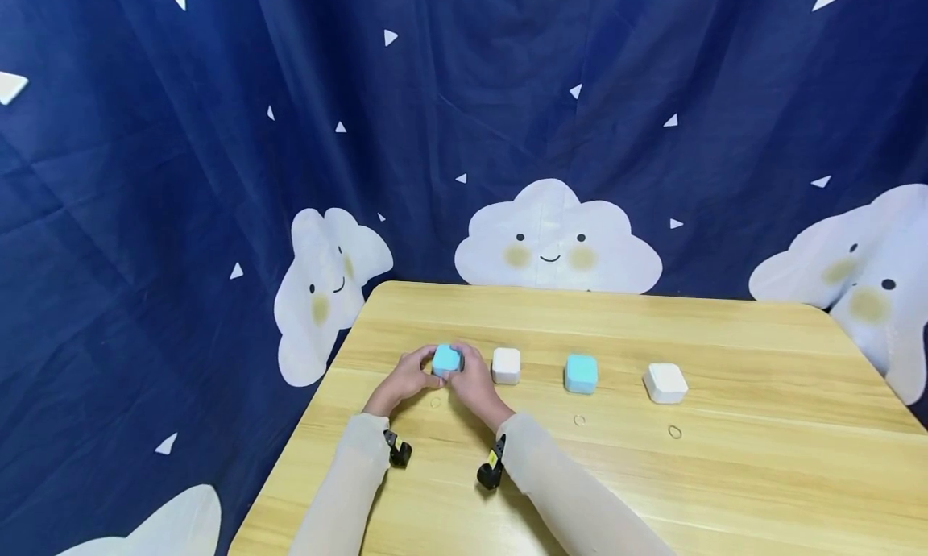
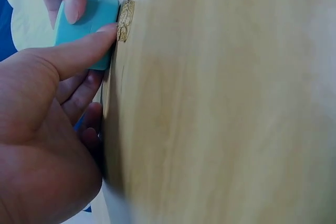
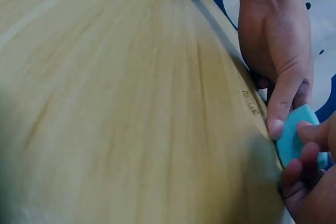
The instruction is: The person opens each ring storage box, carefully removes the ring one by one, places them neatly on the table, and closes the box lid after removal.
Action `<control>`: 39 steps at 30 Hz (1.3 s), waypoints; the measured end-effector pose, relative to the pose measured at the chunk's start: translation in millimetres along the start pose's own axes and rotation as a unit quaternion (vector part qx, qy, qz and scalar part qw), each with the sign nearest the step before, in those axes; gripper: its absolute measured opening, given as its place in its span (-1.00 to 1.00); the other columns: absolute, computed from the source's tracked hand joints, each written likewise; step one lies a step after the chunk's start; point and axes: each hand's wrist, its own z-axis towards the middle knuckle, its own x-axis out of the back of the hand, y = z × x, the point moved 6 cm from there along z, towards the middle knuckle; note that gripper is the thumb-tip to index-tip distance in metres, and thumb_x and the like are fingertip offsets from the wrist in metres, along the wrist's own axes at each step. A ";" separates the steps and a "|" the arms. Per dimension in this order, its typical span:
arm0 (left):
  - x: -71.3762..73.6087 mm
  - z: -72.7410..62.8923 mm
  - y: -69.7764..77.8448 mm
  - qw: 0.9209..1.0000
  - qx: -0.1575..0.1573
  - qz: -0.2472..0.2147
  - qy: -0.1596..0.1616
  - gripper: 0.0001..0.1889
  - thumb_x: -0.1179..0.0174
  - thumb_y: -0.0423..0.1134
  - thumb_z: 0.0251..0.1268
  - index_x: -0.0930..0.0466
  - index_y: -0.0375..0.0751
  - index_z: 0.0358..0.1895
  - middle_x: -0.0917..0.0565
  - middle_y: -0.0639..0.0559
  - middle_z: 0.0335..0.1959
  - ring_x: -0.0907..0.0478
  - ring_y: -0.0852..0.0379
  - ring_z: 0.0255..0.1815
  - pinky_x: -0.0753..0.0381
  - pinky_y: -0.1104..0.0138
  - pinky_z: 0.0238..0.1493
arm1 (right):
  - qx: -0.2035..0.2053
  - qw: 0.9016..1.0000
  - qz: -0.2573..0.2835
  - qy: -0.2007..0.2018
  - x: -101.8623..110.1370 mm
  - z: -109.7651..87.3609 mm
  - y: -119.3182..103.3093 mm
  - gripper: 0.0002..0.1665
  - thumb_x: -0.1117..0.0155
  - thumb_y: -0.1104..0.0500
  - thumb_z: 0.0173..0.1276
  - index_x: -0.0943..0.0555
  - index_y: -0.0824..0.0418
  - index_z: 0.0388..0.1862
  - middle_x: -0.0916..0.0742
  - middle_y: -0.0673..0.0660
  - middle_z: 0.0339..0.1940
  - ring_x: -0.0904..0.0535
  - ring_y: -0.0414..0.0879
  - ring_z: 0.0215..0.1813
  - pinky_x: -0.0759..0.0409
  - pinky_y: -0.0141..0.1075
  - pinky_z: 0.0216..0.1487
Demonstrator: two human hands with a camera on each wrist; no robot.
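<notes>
Both hands are at a small light-blue box with rounded corners, at the left part of the table. My left hand grips it from the left, thumb along the near face and fingers behind. From the right, my right hand pinches the same box, its fingertips on the top and near side. A thin seam crosses the box in the left wrist view, and its lid looks closed. Just in front of it lies a gold-coloured ring with an openwork pattern.
Right of the hands, a white box, another light-blue box and a second white box stand in a row on the wooden table. Two more rings lie nearer the front. A dark blue curtain hangs behind.
</notes>
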 end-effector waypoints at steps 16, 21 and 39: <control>19.9 -24.1 17.0 0.999 -0.030 0.013 -0.029 -0.39 -0.14 -0.25 0.44 -0.25 -0.28 0.51 -0.39 -0.31 0.44 -0.34 -0.32 0.41 -0.29 -0.15 0.44 | 0.034 0.992 -0.116 -0.027 22.7 -6.4 -43.4 -0.33 -0.11 -0.09 0.55 -0.35 0.22 0.49 -0.46 0.30 0.43 -0.59 0.18 0.22 -0.58 0.10 0.19; 21.4 -23.4 19.0 0.998 -0.028 0.034 -0.042 -0.45 0.02 -0.41 0.48 -0.26 -0.27 0.50 -0.39 -0.34 0.44 -0.32 -0.33 0.44 -0.31 -0.15 0.43 | 0.056 0.988 -0.138 -0.032 44.4 -5.3 -62.1 -0.31 -0.05 -0.14 0.57 -0.33 0.20 0.51 -0.42 0.27 0.47 -0.66 0.05 0.04 -0.67 -0.06 -0.02; 33.1 9.7 77.4 0.985 -0.056 0.159 0.028 -0.41 0.04 0.00 0.60 -0.21 -0.18 0.55 -0.23 -0.24 0.55 -0.07 -0.28 0.58 -0.12 -0.13 0.53 | 0.089 0.961 -0.260 0.014 182.1 27.6 -55.4 -0.30 0.08 -0.17 0.61 -0.30 0.21 0.53 -0.39 0.31 0.50 -0.42 0.24 0.41 -0.45 0.22 0.31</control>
